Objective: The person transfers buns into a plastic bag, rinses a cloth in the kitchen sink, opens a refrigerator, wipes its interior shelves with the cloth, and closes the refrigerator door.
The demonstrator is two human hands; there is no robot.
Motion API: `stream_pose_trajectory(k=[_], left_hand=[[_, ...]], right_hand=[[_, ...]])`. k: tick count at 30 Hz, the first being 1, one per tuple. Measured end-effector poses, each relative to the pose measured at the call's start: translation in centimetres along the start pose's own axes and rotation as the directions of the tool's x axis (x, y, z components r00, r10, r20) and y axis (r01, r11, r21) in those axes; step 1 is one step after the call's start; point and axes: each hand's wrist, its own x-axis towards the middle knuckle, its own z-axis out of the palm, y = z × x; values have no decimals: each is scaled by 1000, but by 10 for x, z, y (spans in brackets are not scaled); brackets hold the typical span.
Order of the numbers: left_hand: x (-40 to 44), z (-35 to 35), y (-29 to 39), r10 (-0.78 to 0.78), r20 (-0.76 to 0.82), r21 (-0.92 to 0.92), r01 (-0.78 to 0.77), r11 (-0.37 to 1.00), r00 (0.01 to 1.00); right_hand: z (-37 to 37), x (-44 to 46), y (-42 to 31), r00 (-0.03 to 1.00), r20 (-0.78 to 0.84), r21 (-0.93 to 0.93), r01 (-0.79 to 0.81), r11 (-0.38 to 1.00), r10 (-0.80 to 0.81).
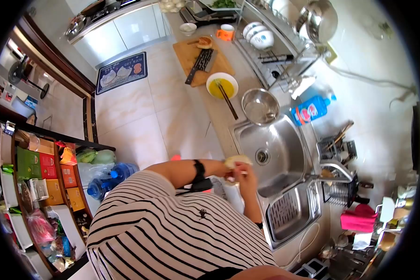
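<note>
Working with both hands close together just beside the front edge of the steel sink (289,140). Holding a pale rounded item (238,161), apparently in the left hand (225,169), with the right hand (244,175) tight against it, fingers bent. Cannot tell a pinch from a mere touch on the right side; too small, too overlapped. Cannot name the item any closer, nor make out a tool between the fingers.

Judging progress: partway. Count as done, by the look of it: yellow liquid (215,89), likely beaten egg, in the white bowl (226,77), with dark chopsticks (227,102) leaning in it. Also see a black-and-silver cleaver (204,61) laid down on the wooden cutting board (184,56), near a round brownish item (204,43); cannot say cut or uncut.

Count as left: handling of the pale item, not yet put down, so judged unfinished. Note the stainless basin (260,106) standing on the counter beside the sink, well apart from both hands. Can make out a white thing (234,196) below the hands, between the forearms; cannot identify.
</note>
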Motion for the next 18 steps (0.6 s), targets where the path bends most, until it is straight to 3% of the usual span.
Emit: stream_pose_trajectory(k=[1,3,6,9,10,13,16,18], left_hand=[[-20,-32,-18,0,-19,-172,-3,985,1000],[-83,-36,32,-14,-57,-269,-2,963,998],[-165,-26,123,34,-127,-427,-85,900,991],[-234,-38,200,214,-229,-642,-313,700,950],[-257,-50,229,326,-252,-583,-412,700,911],[-324,-85,295,564,-302,-444,-637,630,769],[-386,-116,335,692,-351,-359,-773,522,631],[-422,-133,353,748,-387,-303,-841,449,539]], right_hand=[[23,10,-6,997,73,43,14,999,-17],[62,37,-20,956,251,63,140,988,-152],[119,91,-55,895,439,254,-43,966,-75],[194,157,-115,909,370,743,-166,649,-191],[227,180,-116,870,451,849,-351,395,-197],[330,218,-152,849,499,865,-479,148,-171],[405,245,-195,750,620,777,-547,311,-230],[443,260,-215,702,652,754,-562,339,-285]])
